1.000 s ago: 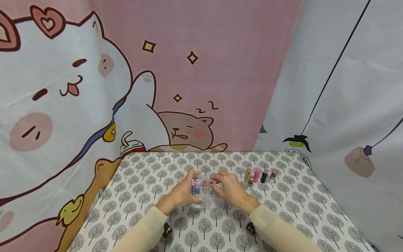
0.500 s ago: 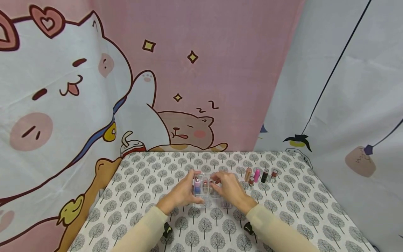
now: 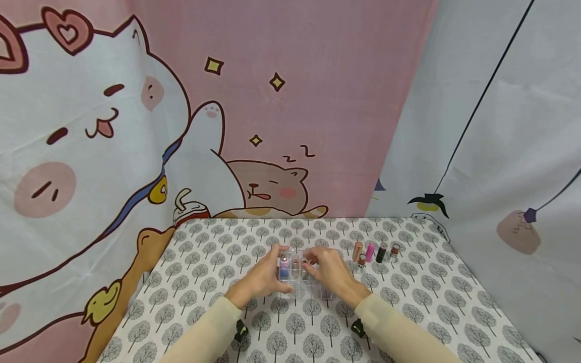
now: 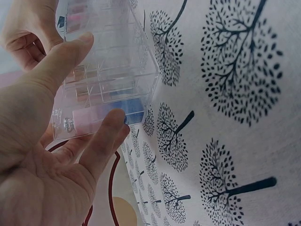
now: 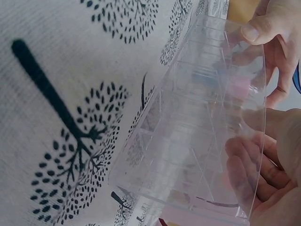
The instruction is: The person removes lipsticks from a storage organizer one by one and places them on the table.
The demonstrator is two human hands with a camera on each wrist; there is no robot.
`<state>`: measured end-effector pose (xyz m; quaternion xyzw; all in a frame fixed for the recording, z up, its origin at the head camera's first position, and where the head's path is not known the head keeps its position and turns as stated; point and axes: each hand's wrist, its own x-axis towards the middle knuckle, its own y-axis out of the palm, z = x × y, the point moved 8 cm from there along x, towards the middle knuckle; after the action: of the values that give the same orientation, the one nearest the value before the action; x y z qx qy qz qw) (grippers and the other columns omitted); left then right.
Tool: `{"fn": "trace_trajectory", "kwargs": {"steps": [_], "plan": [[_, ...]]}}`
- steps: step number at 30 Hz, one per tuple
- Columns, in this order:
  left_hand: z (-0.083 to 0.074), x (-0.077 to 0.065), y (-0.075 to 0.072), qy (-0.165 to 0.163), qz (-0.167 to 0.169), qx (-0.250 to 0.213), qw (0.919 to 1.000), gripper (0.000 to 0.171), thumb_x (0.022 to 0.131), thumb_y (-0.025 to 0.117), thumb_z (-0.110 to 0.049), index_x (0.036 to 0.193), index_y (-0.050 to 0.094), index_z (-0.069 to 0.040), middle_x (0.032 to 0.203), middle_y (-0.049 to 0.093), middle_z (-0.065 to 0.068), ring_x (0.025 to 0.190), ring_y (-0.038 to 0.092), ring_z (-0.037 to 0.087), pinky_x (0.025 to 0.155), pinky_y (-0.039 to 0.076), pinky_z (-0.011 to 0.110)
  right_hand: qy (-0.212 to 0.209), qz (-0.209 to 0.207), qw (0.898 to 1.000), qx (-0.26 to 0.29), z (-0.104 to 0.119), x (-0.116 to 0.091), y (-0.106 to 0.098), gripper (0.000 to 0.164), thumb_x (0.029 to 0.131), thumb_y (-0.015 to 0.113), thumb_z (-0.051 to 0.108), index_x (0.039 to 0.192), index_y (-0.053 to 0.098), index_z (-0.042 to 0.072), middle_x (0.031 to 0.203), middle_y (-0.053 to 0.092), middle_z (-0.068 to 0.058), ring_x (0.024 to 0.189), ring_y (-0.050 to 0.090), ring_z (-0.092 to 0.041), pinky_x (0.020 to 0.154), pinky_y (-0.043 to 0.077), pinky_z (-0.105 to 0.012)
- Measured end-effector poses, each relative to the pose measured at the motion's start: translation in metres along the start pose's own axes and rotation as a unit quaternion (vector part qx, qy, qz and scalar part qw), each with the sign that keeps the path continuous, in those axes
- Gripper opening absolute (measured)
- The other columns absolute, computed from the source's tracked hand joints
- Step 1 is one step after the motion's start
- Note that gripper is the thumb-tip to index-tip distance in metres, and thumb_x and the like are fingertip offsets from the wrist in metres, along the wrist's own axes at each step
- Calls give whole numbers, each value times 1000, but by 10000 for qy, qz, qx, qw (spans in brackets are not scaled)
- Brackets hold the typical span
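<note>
A clear plastic organizer (image 3: pixel 295 292) with several compartments sits on the table. My left hand (image 3: pixel 263 275) grips its left end, thumb on the near side and fingers on the far side. Within that end stands a pink-and-blue tube (image 4: pixel 94 117), and beside it a lipstick (image 3: pixel 296 267) in its own slot. My right hand (image 3: pixel 330 272) reaches over the organizer, thumb and curled fingers pinching another lipstick (image 3: pixel 305 267) in the third slot; the fingers partly cover it. Through the clear wall in the right wrist view, the right hand's fingers (image 5: pixel 244 162) look bent inward.
Right of the organizer stand a tan tube (image 3: pixel 357 251), a bright pink tube (image 3: pixel 369 253), a black tube (image 3: pixel 381 253) and two brown-capped clear tubes, one nearer (image 3: pixel 361 261) and one farther right (image 3: pixel 394 250). The table (image 3: pixel 190 302) wears a tree-print cloth; curtains hang behind.
Both hands stay nearly where they were at the organizer. The right forearm has shifted very slightly left; the tubes on the table stand as before.
</note>
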<state>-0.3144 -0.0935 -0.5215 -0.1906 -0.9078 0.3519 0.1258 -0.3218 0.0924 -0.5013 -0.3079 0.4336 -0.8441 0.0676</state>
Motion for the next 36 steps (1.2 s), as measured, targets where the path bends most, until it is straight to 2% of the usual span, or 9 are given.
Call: {"fn": "trace_trajectory", "kwargs": {"steps": [16,25,36], "plan": [[1,0,0,-18,-15,132,9999,116,78,112,-24,168,40,-12,152,68,22,125,75,40,109,67,56,66,1,9995,308,-1,-2,1,24,95,95,3,117,85,1,109,89,-16,90,87,-28,79,75,-36],[3,0,1,-30,3,128,9999,117,79,111,-26,169,39,-13,154,67,21,125,75,38,110,68,53,133,-23,9989,443,-2,-3,-1,24,95,94,2,117,85,2,110,88,-15,92,87,-29,82,75,-38],[1,1,1,43,-46,105,9999,116,78,112,-24,167,39,-11,162,63,22,126,75,35,111,67,56,326,-19,9971,688,-4,-4,-7,25,97,93,6,121,85,5,114,89,-11,99,88,-25,91,75,-37]]}}
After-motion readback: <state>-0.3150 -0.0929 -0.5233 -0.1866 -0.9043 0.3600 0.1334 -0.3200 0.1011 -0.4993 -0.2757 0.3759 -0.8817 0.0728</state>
